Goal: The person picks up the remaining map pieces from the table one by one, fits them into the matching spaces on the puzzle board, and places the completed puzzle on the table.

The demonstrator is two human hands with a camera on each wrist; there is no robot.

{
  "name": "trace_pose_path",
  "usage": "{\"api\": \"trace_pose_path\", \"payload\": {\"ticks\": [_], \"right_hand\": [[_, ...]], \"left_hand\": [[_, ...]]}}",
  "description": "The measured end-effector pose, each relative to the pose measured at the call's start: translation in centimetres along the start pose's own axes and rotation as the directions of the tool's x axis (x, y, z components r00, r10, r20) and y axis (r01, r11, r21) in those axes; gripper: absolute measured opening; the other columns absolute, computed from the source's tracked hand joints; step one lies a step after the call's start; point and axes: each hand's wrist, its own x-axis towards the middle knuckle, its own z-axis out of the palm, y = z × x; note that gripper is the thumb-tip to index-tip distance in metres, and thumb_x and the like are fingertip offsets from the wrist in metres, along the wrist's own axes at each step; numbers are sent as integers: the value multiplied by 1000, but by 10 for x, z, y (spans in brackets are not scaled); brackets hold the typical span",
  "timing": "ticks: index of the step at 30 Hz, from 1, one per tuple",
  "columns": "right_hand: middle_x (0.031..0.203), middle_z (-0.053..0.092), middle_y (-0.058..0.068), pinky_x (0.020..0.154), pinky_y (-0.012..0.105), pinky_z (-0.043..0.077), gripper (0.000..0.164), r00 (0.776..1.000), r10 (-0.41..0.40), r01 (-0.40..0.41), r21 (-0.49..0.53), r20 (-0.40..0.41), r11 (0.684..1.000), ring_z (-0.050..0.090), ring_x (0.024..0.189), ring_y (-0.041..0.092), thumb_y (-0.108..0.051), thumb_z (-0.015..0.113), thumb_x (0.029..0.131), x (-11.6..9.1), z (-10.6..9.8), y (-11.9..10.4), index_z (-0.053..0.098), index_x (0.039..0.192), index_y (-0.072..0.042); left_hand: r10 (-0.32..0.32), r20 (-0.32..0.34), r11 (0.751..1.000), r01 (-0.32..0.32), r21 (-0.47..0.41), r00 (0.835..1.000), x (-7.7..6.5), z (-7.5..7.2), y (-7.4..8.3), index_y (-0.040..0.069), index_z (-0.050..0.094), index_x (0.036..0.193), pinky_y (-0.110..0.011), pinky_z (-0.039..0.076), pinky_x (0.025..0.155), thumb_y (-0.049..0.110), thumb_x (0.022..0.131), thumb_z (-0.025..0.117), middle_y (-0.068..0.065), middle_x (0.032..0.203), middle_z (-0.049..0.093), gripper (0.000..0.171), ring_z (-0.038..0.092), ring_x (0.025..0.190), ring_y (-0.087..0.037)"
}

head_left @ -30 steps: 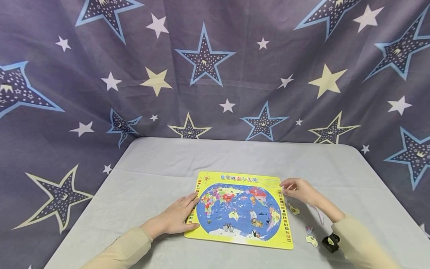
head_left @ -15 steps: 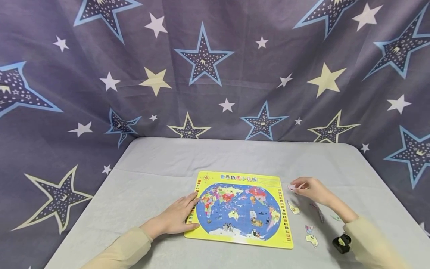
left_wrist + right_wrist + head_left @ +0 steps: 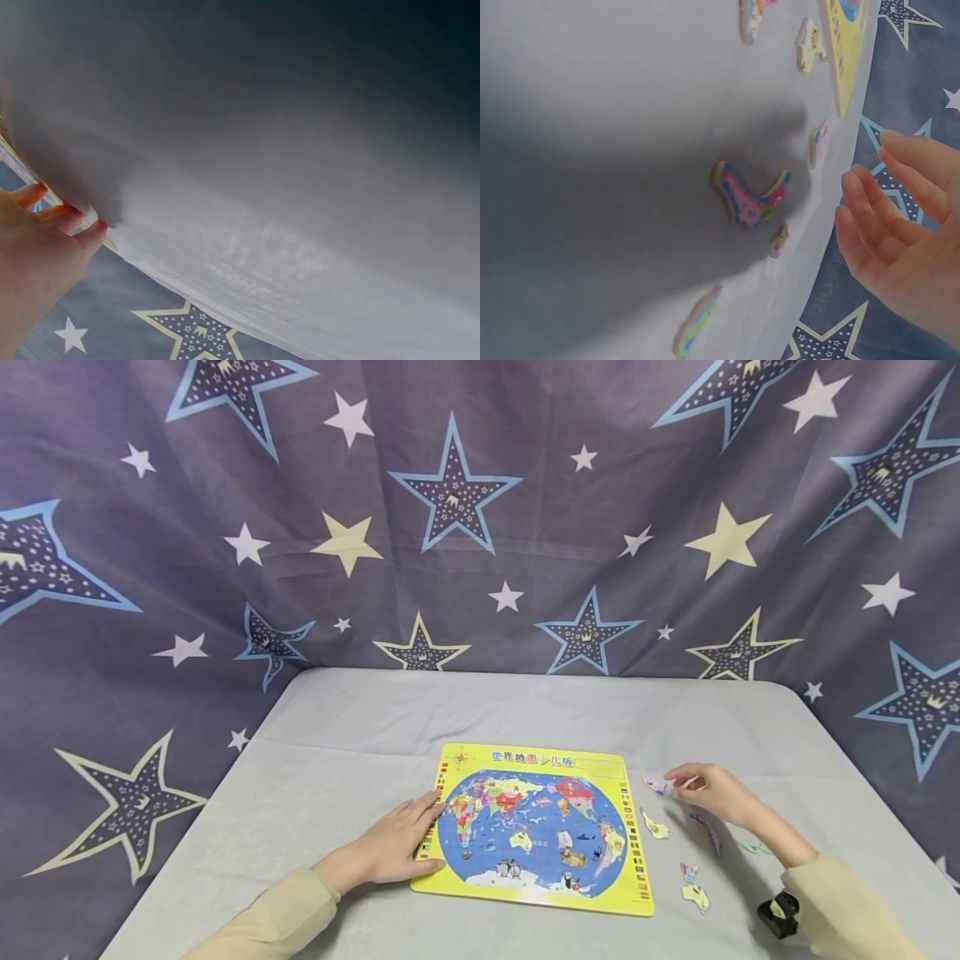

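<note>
A yellow-framed world map puzzle board [image 3: 438, 881] lies flat on the table. My left hand [image 3: 390, 843] rests on its left edge, fingers spread along the rim. To the right of the board my right hand [image 3: 708, 792] hovers just beside a small pink map piece [image 3: 654, 783]. The right wrist view shows that hand [image 3: 907, 217] with loosely bent fingers and nothing in them. Closer to me lie a pale yellow piece [image 3: 656, 825] and a long pink-purple piece [image 3: 707, 835], which appears V-shaped, pink with blue edges, in the right wrist view.
Further loose pieces lie right of the board: a small colourful one [image 3: 689, 872], a cream one [image 3: 694, 897] and a green one [image 3: 752, 847] partly under the right arm. A grey cloth covers the table [image 3: 360, 718]. A star-patterned curtain [image 3: 480, 585] hangs behind.
My right hand has moved rightward, away from the board's upper right edge. The pink piece, at first not visible, then under the fingertips, now lies uncovered on the table. The left hand stays put.
</note>
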Motion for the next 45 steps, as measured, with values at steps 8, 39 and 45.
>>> {"api": "trace_pose_path", "payload": {"ticks": [8,39,45], "right_hand": [[85,63,14,56,22,47,23,1000,-5,5,1,-1,1000,56,71,18,-2,62,77,5,7,5,62,98,6],[89,59,16,56,25,42,35,996,90,-89,-42,16,995,47,69,17,-3,66,71,19,25,12,58,103,11],[88,59,15,62,31,44,33,996,84,-83,-85,5,993,49,74,19,-2,67,70,21,25,13,60,99,10]], "left_hand": [[-1,11,1000,1,0,1000,1,2,-2,3,24,139,-41,18,107,61,81,41,-13,146,16,84,15,133,-23],[-14,29,1000,14,-5,999,0,0,0,2,25,138,-42,18,106,60,81,43,-13,146,16,83,16,133,-24],[-17,34,1000,17,-3,999,1,-1,1,2,26,138,-42,19,106,59,81,44,-14,145,16,82,16,133,-24]]}}
